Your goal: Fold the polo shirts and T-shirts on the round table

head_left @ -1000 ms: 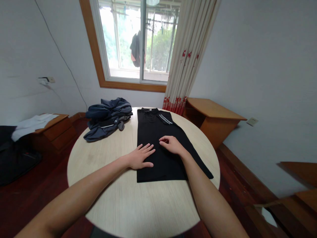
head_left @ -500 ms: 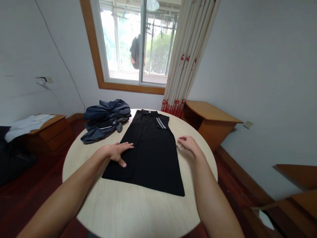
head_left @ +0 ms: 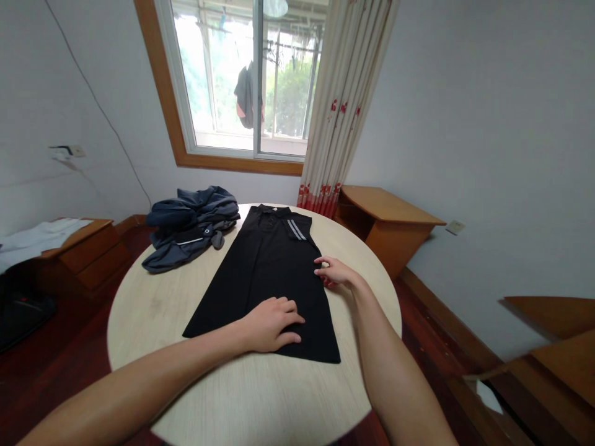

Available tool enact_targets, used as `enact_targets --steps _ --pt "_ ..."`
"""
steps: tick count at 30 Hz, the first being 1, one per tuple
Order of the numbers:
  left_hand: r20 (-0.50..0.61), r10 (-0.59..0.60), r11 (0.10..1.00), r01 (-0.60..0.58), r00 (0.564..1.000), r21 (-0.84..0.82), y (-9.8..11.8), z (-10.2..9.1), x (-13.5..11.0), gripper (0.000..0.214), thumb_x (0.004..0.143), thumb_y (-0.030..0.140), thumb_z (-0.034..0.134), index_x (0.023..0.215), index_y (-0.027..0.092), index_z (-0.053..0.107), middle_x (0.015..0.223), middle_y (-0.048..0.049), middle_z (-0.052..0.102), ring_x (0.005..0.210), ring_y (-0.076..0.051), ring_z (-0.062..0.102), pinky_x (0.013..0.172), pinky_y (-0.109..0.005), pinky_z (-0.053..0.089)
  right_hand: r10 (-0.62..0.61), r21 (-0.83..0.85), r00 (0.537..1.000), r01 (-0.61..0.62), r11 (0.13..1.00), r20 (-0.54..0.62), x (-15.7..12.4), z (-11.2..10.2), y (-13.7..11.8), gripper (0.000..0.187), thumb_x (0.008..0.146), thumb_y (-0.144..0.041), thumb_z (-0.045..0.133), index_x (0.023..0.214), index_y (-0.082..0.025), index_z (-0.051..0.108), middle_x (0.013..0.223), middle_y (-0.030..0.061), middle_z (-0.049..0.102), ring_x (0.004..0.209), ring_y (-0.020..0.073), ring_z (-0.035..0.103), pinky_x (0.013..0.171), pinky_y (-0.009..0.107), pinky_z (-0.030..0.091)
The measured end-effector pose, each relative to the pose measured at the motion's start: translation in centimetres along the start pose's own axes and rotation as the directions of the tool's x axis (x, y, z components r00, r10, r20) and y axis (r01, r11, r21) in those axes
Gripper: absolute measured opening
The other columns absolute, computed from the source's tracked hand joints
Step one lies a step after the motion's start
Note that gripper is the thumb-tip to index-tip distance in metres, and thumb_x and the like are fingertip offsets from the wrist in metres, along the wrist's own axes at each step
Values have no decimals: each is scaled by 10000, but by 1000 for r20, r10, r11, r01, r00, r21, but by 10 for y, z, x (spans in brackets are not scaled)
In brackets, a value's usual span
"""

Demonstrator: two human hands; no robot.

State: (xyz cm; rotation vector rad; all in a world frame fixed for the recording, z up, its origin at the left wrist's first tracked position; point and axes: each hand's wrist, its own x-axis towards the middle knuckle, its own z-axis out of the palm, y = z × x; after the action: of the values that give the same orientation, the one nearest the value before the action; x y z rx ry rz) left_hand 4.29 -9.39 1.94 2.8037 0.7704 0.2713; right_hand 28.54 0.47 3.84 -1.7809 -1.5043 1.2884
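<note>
A black polo shirt (head_left: 274, 272) lies flat on the round table (head_left: 260, 396), its collar toward the window and its left side folded inward. One short sleeve with two grey stripes (head_left: 296, 230) rests across the upper right of the shirt. Over the lower part of the shirt is my left hand (head_left: 274, 323), fingers spread and holding nothing. At the shirt's right edge, my right hand (head_left: 335, 272) has its thumb and fingers apart, with the fingertips at the fabric; whether they touch it I cannot tell.
A heap of dark blue-grey clothes (head_left: 190, 226) sits on the table's back left. Beyond the table stand a wooden desk (head_left: 390, 214) on the right and a drawer cabinet (head_left: 93, 254) with white cloth on the left. A flowered curtain (head_left: 344, 105) hangs beside the window.
My left hand has moved from the shirt's left side to its lower middle. My right hand has shifted left to the shirt's edge, its fingers opening. The view has turned slightly right.
</note>
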Motion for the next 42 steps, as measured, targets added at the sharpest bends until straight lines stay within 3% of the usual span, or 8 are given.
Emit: enact_targets --steps 5,13,16,19,26,31,36,42 --pt "-39 -24 999 23 999 -37 2 -1 0 421 972 407 568 1332 192 604 1140 -85 696 1037 -253 644 887 -367 492 -116 108 988 105 989 102 -1 9 -3 524 904 -45 573 1403 -161 466 560 -98 464 469 87 495 477 192 475" --pt "4 -72 997 72 997 38 25 7 22 598 932 194 465 1522 172 376 1170 -113 718 1009 -274 702 836 -394 531 -84 145 972 53 988 220 5 33 -12 285 937 -102 534 1218 -117 577 539 -51 575 374 82 516 390 169 410" --pt "13 -72 995 71 997 71 26 10 26 552 906 172 478 1458 178 463 1106 -102 739 960 -281 714 811 -399 534 -124 156 962 88 984 243 7 41 -13 213 934 -95 528 1127 -101 618 535 -40 590 367 81 526 378 166 393" --pt "-2 -91 993 91 996 76 23 13 27 353 938 197 473 1267 189 599 1039 -83 747 938 -266 713 815 -381 523 -169 177 953 127 976 249 9 47 -10 190 919 -102 566 1092 -109 642 559 -35 600 388 86 557 352 164 344" --pt "-89 -111 989 119 990 88 16 10 26 110 952 247 541 977 187 630 955 -56 706 918 -234 648 791 -350 475 -311 291 932 249 924 188 20 52 1 124 874 -144 647 984 -122 699 621 -25 624 413 75 555 376 172 350" --pt "-241 49 993 -22 969 114 11 2 24 80 931 216 545 964 183 610 1297 -104 627 1184 -273 545 943 -409 415 -339 332 927 273 903 159 22 52 2 177 841 -232 722 983 -127 718 595 -23 624 430 79 525 406 182 371" --pt "-223 52 999 -53 973 0 1 -11 17 102 935 207 522 963 180 616 952 -58 694 934 -202 626 969 -393 405 -384 311 912 327 892 142 23 52 2 178 841 -278 718 934 -126 713 603 -14 624 440 80 523 430 189 387" --pt "-136 7 989 -26 991 -142 -24 -38 -7 205 916 230 623 1112 213 680 1007 -42 723 951 -194 655 906 -327 462 -449 165 892 436 885 49 26 51 7 183 875 -301 661 976 -153 699 699 -17 625 474 72 509 455 194 404"
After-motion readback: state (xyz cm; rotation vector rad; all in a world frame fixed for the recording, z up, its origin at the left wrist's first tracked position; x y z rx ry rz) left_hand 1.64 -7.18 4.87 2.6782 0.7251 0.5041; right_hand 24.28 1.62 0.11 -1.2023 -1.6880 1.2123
